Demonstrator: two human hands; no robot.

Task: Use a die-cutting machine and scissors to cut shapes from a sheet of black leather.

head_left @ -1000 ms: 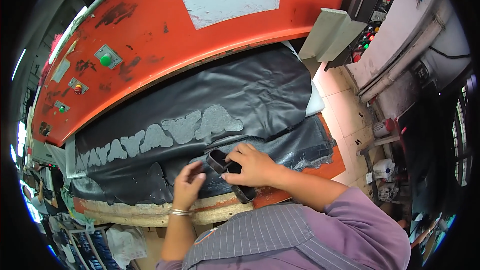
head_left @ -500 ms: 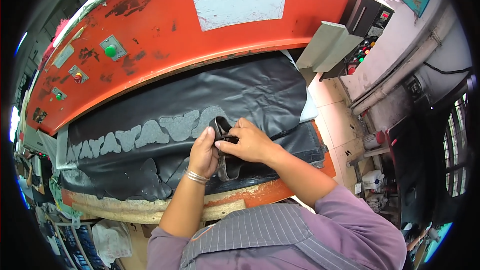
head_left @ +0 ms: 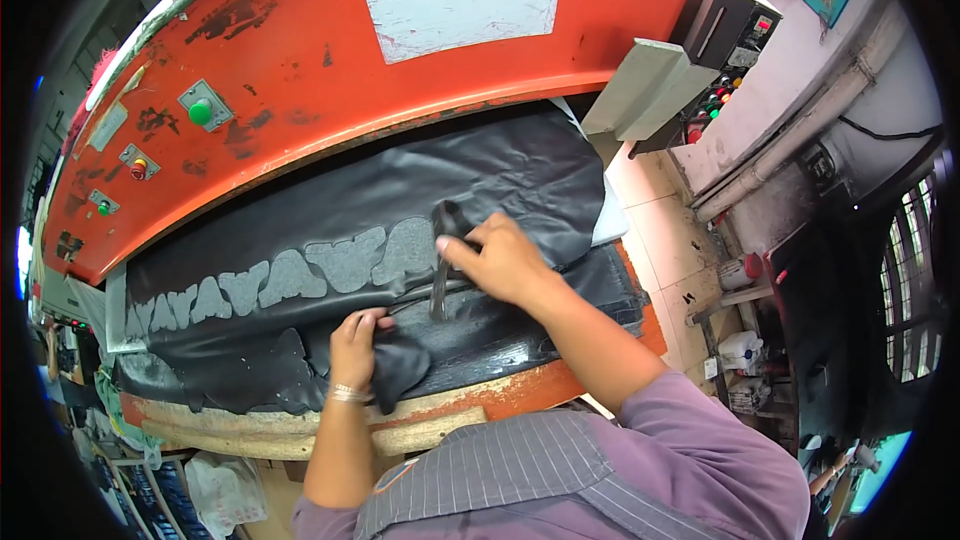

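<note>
My right hand (head_left: 505, 260) grips a dark metal cutting die (head_left: 439, 292), a band-like open frame, tilted over the right end of a row of cut-out shapes. Black leather (head_left: 500, 165) is spread across the machine bed, and the row of curved openings (head_left: 291, 278) in it shows grey beneath. Closer to me, my left hand (head_left: 354, 348) is closed on the edge of the leather, its fingertips pinching a fold. A loose flap of leather (head_left: 400, 365) hangs beside that hand. The die's far side is partly hidden by my right fingers.
An orange press beam (head_left: 330, 130) with green and red buttons spans the far side. A worn wooden edge (head_left: 430, 430) borders the bed in front of me. A grey metal bracket (head_left: 645, 90) and a control box (head_left: 730, 30) stand at the far right.
My left hand has let go of the die and moved left and nearer, onto the leather. My right hand has carried the die slightly away from me, and the leather's near edge has been lifted.
</note>
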